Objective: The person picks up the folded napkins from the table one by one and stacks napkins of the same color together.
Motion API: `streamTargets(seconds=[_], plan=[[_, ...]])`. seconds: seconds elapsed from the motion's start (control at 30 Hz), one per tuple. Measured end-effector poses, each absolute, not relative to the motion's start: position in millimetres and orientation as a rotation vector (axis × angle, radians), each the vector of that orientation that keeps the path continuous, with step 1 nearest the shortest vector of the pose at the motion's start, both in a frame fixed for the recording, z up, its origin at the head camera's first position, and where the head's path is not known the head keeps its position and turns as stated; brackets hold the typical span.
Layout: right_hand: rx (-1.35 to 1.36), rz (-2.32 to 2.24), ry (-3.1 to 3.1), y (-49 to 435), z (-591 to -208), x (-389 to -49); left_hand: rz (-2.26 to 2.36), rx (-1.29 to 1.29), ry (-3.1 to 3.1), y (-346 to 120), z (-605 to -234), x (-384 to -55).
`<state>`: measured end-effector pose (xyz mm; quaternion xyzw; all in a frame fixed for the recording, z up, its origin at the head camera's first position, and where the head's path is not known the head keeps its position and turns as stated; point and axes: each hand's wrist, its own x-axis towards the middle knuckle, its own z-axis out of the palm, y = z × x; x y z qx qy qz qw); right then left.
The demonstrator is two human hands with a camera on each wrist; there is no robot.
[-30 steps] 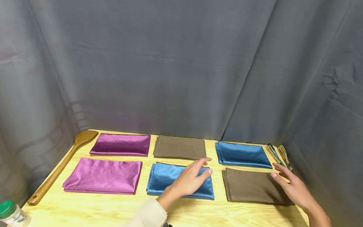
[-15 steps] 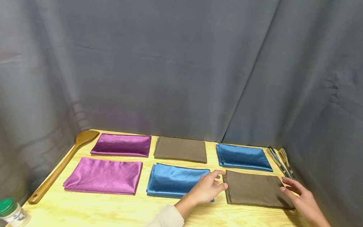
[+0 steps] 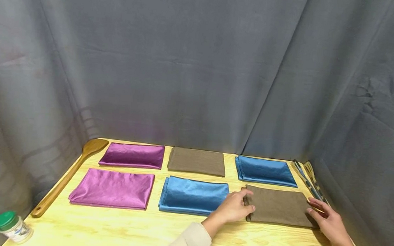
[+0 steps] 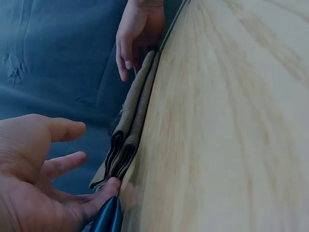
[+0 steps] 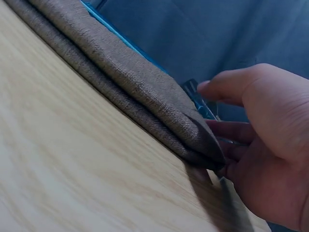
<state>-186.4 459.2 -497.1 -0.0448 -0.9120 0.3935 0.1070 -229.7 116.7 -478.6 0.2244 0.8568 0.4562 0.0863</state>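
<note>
A folded brown cloth (image 3: pixel 277 206) lies at the front right of the table, its stacked layers showing in both wrist views. At its left end is my left hand (image 3: pixel 233 207), fingers spread and thumb held apart; in the left wrist view its lowest fingertip meets the tabletop beside the cloth's edge. My right hand (image 3: pixel 330 224) is at the opposite end. In the right wrist view its fingers (image 5: pixel 231 130) reach against the cloth's end, partly hidden, while the thumb stays clear above. Left of my left hand lies a folded blue satin cloth (image 3: pixel 194 196).
Behind lie folded purple (image 3: pixel 132 155), brown (image 3: pixel 197 161) and blue (image 3: pixel 266 171) cloths; a pink-purple one (image 3: pixel 113 189) is front left. A wooden spatula (image 3: pixel 69 178) lines the left edge near a green-lidded jar (image 3: pixel 13 227). Metal utensils (image 3: pixel 309 179) lie far right. Grey curtains (image 3: pixel 174 58) enclose the table.
My left hand has moved right, from over the front blue cloth to the brown cloth's left end. The right hand has shifted slightly right and lower, to that cloth's right end.
</note>
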Motion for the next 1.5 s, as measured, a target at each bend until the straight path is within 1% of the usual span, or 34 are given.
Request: streamTargets(seconds=[0.4, 0.57, 0.7, 1.03, 1.27, 1.5], plan=[[-0.09, 1.162, -2.693, 452.9, -497.4, -188.0, 1.421, 0.716, 2.59, 121.5, -486.5, -229.7], [-0.11, 1.17, -2.697, 453.2, -497.6, -187.4, 1.541, 0.643, 2.455, 122.2, -488.4, -230.4], [-0.123, 1.192, -2.703, 453.4, -495.6, -187.1, 1.552, 0.589, 2.403, 122.7, -487.8, -229.1], [-0.082, 1.268, -2.669, 450.1, -494.9, -186.9, 1.598, 0.57, 2.301, 123.0, -488.8, -227.1], [-0.034, 1.333, -2.67, 452.3, -498.9, -188.2, 1.673, 0.6, 2.216, 119.5, -488.9, -232.1], [-0.022, 1.357, -2.681, 449.5, -495.0, -190.2, 1.764, 0.55, 2.168, 114.4, -485.2, -238.4]])
